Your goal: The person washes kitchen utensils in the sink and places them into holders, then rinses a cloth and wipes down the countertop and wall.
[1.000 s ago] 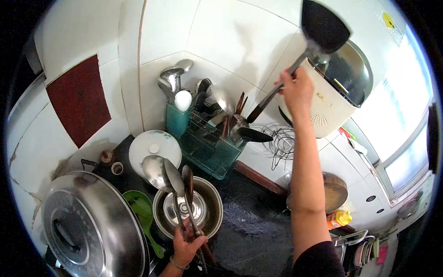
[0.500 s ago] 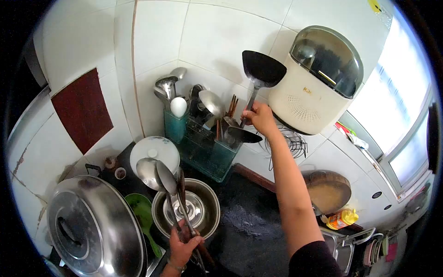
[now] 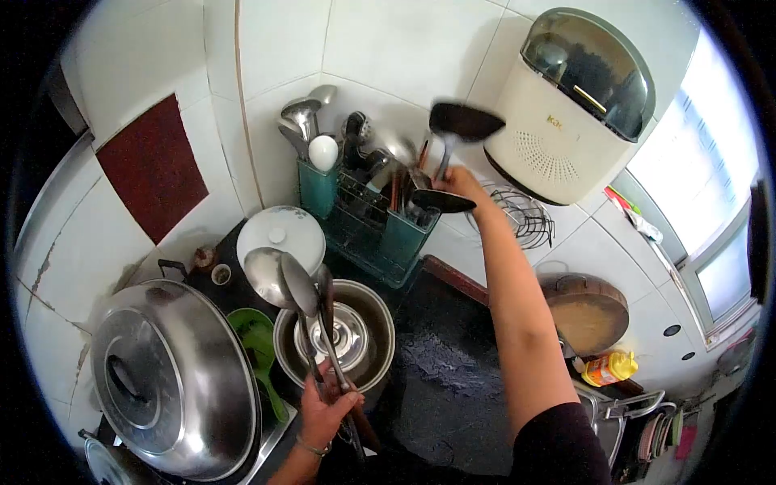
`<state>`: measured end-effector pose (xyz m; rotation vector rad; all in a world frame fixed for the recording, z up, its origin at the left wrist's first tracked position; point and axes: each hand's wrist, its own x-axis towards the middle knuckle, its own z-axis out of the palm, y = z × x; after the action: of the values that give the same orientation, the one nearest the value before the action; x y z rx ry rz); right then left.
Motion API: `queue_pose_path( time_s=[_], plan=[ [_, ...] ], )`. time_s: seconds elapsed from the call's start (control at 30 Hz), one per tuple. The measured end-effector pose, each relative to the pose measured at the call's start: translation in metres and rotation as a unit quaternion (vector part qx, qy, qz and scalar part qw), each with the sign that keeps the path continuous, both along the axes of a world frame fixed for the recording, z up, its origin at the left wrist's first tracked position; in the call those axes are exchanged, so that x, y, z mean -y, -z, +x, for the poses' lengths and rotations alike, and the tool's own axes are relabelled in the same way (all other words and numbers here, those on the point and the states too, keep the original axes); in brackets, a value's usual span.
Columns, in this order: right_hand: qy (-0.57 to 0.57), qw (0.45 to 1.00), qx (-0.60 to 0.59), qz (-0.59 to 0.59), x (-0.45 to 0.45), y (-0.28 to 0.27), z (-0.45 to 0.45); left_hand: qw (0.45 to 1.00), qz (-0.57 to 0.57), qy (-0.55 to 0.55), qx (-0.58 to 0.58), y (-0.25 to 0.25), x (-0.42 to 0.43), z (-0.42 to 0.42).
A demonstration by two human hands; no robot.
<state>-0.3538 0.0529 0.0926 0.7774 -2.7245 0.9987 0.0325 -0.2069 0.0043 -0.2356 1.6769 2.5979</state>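
My left hand (image 3: 330, 408) is closed around the handles of several long spoons (image 3: 299, 283), their bowls fanned above a steel pot (image 3: 386, 343) that contains a round steel lid (image 3: 349, 338). My right hand (image 3: 462, 184) grips a black-bladed wok spatula (image 3: 466, 121), blade up, at the right cup of the green utensil holder (image 3: 406, 238). A second black blade (image 3: 443, 201) sticks out of that cup just below the hand and partly hides the fingers. Behind, a blurred steel ladle (image 3: 398, 149) and chopsticks (image 3: 394, 190) stand in the holder.
At the left are a large domed wok lid (image 3: 174, 372) and a green scoop-like utensil (image 3: 257, 343). A white lidded pot (image 3: 283, 234) stands behind the steel pot. A cream wall-mounted box (image 3: 558, 137), wire rack (image 3: 521, 214), round chopping board (image 3: 584, 315) and yellow bottle (image 3: 610, 369) are on the right.
The view has shifted a little. My right hand has lowered the spatula toward the holder's right cup, and the steel ladle there has shifted right. The left hand keeps its spoons over the pot.
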Motion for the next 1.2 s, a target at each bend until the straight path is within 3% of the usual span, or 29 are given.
queue_pose_path(
  time_s=[0.03, 0.13, 0.2, 0.3, 0.4, 0.47, 0.53, 0.6, 0.67, 0.7, 0.77, 0.87, 0.93, 1.0, 1.03, 1.07, 1.2],
  plan=[
    [-0.038, 0.991, 0.050, -0.118, 0.002, 0.011, 0.001, 1.000, 0.007, 0.007, -0.010, -0.001, -0.001, -0.002],
    [-0.014, 0.976, 0.138, -0.170, 0.001, 0.005, 0.008, 1.000, 0.013, 0.007, -0.009, -0.001, -0.005, -0.001],
    [-0.050, 0.988, 0.143, 0.030, -0.001, -0.014, 0.026, 0.999, 0.037, 0.010, 0.025, -0.006, -0.007, -0.002],
    [0.003, 0.964, 0.148, -0.221, 0.002, -0.022, 0.081, 0.998, 0.059, 0.026, 0.007, -0.010, -0.002, -0.010],
    [0.114, 0.887, 0.162, -0.417, -0.004, -0.017, 0.141, 0.997, 0.081, 0.014, 0.003, -0.007, 0.000, -0.017],
    [0.158, 0.924, -0.024, -0.348, -0.009, 0.011, 0.182, 0.996, 0.085, 0.006, 0.008, -0.004, -0.003, -0.021],
    [0.130, 0.954, 0.117, -0.244, 0.034, 0.011, 0.247, 0.999, 0.050, -0.002, -0.003, -0.001, -0.010, -0.023],
    [0.021, 0.984, 0.094, -0.152, 0.076, 0.042, 0.285, 0.998, -0.054, -0.007, -0.016, -0.003, -0.023, -0.025],
    [-0.013, 0.989, 0.119, -0.086, 0.103, 0.059, 0.306, 0.994, -0.063, -0.016, -0.092, 0.015, -0.036, -0.024],
    [-0.009, 0.989, 0.115, -0.090, 0.102, 0.058, 0.307, 0.991, -0.096, -0.009, -0.096, 0.011, -0.038, -0.022],
    [-0.005, 0.949, 0.291, -0.122, 0.102, 0.056, 0.307, 0.991, -0.105, 0.013, -0.083, -0.003, -0.035, -0.017],
    [-0.038, 0.947, 0.285, -0.142, 0.093, 0.074, 0.301, 0.988, -0.123, 0.000, -0.096, -0.003, -0.033, -0.015],
    [0.003, 0.941, 0.300, -0.155, 0.098, 0.062, 0.301, 0.999, -0.043, -0.030, 0.009, 0.001, -0.032, -0.014],
    [0.024, 0.891, 0.333, -0.309, 0.096, 0.035, 0.299, 0.992, -0.104, -0.065, 0.001, 0.004, -0.019, -0.014],
    [0.007, 0.895, 0.331, -0.298, 0.095, 0.021, 0.292, 0.993, -0.101, -0.066, 0.011, 0.001, -0.011, -0.013],
    [-0.004, 0.923, 0.228, -0.311, 0.100, 0.015, 0.283, 0.993, -0.097, -0.066, 0.024, 0.000, -0.005, -0.010],
    [-0.058, 0.925, -0.034, -0.374, 0.129, -0.045, 0.218, 0.994, -0.049, -0.099, 0.019, 0.005, 0.005, -0.002]
  ],
)
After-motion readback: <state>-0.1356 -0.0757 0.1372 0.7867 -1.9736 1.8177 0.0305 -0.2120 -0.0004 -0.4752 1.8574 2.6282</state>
